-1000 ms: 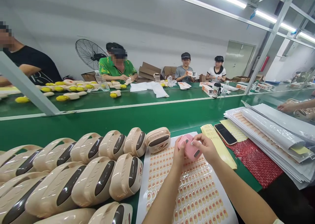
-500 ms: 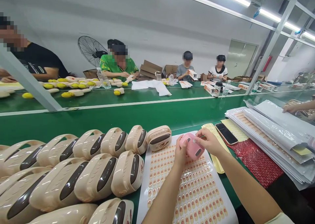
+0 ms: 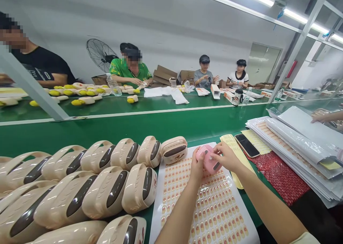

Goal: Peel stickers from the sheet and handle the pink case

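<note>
My left hand [image 3: 197, 166] grips a small pink plastic device [image 3: 208, 159] from its left side. My right hand [image 3: 227, 157] pinches at the device's top right, fingers pressed on its face; whether a sticker is under them I cannot tell. Both hands hover over a white sticker sheet [image 3: 209, 208] covered with small orange-and-white labels. A beige device [image 3: 174, 150] with a dark window lies just left of the pink one.
Several beige handled devices [image 3: 88, 186] fill the left of the green belt [image 3: 134, 127]. A phone [image 3: 247, 145], yellow backing strips [image 3: 232, 142], a red patterned sheet [image 3: 278, 177] and stacked sticker sheets [image 3: 294, 140] lie right. Another person's hand [image 3: 318, 117] reaches in at far right. Seated workers [image 3: 128, 70] face me.
My hands and the pink device stayed nearly in place; the right fingers shifted slightly on its face. Across the belt, a worker set a white box down upright.
</note>
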### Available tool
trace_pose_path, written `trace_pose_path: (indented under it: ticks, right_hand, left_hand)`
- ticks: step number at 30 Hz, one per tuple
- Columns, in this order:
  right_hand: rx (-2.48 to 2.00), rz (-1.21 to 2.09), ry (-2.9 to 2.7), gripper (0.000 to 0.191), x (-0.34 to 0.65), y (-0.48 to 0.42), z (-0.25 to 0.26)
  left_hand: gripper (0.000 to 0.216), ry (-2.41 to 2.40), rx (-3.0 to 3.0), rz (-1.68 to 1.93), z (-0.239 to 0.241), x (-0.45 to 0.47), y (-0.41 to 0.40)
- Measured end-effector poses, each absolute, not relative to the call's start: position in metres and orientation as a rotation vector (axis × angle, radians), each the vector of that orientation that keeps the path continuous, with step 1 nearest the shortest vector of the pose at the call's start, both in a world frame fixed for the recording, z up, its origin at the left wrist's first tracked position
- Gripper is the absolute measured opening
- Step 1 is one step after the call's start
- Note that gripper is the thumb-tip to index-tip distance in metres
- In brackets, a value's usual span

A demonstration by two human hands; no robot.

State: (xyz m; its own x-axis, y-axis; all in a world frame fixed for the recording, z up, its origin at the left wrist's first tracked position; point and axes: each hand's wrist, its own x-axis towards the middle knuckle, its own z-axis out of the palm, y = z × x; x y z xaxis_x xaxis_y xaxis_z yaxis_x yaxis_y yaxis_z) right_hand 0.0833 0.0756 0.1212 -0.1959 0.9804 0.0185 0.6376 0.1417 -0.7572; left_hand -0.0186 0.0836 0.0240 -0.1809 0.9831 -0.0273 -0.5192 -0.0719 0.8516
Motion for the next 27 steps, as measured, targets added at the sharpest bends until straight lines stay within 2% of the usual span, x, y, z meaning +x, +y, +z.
trace_pose_path:
  ticks: [16,22,27]
  right_hand:
    - [-1.530,0.837,-1.939,0.005,0.086,0.080,0.117]
    - [-1.436,0.709,-2.005,0.009,0.088,0.081,0.106]
    - [-1.277,0.465,-2.108,0.009,0.093,0.085,0.093]
  left_hand:
    - [0.083,0.897,0.722,1.563,0.020,-0.019,0.085]
    - [0.083,0.884,0.705,1.543,0.024,-0.020,0.082]
    - [0.084,0.871,0.694,1.551,0.026,-0.019,0.081]
